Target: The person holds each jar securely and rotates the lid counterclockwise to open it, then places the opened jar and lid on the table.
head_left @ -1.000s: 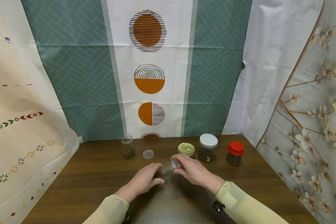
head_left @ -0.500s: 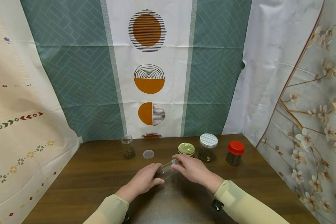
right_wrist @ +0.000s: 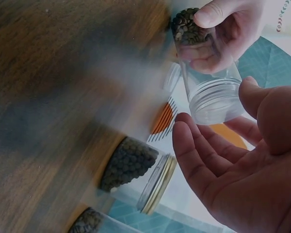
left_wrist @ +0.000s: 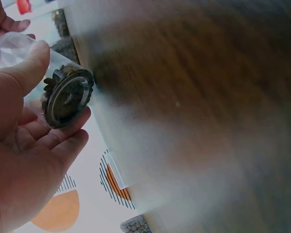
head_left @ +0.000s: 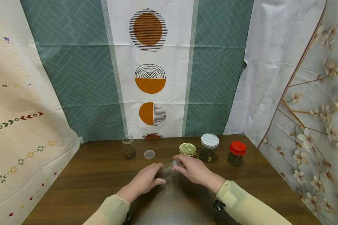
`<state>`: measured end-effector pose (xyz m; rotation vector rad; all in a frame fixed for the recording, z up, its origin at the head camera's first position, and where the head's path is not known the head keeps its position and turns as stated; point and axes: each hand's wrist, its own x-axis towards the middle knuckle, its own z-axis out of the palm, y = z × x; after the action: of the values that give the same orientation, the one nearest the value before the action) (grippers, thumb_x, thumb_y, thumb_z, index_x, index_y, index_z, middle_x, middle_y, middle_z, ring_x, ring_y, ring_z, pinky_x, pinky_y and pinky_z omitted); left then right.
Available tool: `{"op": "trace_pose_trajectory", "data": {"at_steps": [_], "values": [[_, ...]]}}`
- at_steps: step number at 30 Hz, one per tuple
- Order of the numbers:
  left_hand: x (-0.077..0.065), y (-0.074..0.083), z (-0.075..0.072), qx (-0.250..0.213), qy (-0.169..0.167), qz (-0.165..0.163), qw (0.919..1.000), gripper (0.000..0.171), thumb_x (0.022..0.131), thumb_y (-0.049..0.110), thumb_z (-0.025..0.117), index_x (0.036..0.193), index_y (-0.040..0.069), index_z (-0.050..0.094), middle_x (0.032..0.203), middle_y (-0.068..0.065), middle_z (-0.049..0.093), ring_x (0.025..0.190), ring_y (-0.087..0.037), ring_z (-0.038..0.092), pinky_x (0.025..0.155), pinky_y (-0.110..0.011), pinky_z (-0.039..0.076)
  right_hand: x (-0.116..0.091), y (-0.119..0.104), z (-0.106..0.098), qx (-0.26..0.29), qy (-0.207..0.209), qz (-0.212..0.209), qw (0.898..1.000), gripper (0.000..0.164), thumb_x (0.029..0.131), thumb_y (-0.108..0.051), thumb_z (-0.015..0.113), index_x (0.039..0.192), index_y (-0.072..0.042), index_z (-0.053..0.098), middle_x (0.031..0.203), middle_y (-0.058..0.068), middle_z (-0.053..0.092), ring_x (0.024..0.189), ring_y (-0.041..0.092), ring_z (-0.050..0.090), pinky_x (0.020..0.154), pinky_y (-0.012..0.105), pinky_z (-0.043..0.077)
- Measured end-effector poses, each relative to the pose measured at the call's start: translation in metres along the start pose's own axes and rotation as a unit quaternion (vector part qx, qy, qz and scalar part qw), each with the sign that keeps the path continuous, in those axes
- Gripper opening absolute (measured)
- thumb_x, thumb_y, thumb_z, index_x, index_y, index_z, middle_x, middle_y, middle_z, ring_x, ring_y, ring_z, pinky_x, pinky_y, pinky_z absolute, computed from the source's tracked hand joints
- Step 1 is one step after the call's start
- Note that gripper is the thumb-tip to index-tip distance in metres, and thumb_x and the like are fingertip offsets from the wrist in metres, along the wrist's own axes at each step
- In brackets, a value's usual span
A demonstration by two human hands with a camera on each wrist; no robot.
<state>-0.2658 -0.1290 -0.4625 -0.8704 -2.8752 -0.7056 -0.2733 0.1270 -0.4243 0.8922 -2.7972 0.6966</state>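
Nearest, two pale yellow sleeves [head_left: 250,203] reach in over the brown bench [head_left: 87,187], a small black device at the right wrist. The left hand [head_left: 143,181] is partly closed, its fingers and thumb curled around the lower part of a clear jar [head_left: 168,171], which is held tilted above the bench between the hands, dark seeds gathered at its base. The right hand [head_left: 193,170] curves with thumb and fingers about the jar's clear ridged top [right_wrist: 216,102]. Beyond, at right, stand a red-lidded jar [head_left: 236,153], a white-lidded jar [head_left: 208,150] and, just beside that, a gold-lidded jar [head_left: 187,149]; leftward lies a loose translucent lid [head_left: 149,154] near an upright clear jar of dark bits [head_left: 129,149], and behind everything hangs teal and white patterned cloth [head_left: 79,68]
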Motion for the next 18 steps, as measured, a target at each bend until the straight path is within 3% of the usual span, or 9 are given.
{"op": "trace_pose_trajectory", "data": {"at_steps": [7, 18], "values": [[-0.0012, 0.0021, -0.0012, -0.003, 0.001, -0.001, 1.0000, 0.050, 0.097, 0.030, 0.087, 0.135, 0.005, 0.064, 0.116, -0.003, 0.067, 0.104, -0.024, 0.067, 0.091, -0.053, 0.057, -0.0018, 0.0024, -0.0011, 0.010, 0.004, -0.021, 1.000, 0.041, 0.107, -0.029, 0.076, 0.143, -0.012, 0.068, 0.118, 0.003, 0.071, 0.094, 0.016, 0.065, 0.080, 0.047, 0.055], [-0.0022, 0.0017, -0.0011, -0.001, 0.004, 0.005, 1.0000, 0.052, 0.097, 0.030, 0.087, 0.136, 0.006, 0.064, 0.117, -0.003, 0.068, 0.106, -0.024, 0.067, 0.092, -0.053, 0.056, -0.0037, 0.0061, -0.0021, 0.033, -0.002, -0.036, 0.999, 0.045, 0.104, -0.024, 0.080, 0.146, -0.012, 0.066, 0.126, 0.006, 0.070, 0.099, 0.024, 0.074, 0.080, 0.046, 0.057]]}}
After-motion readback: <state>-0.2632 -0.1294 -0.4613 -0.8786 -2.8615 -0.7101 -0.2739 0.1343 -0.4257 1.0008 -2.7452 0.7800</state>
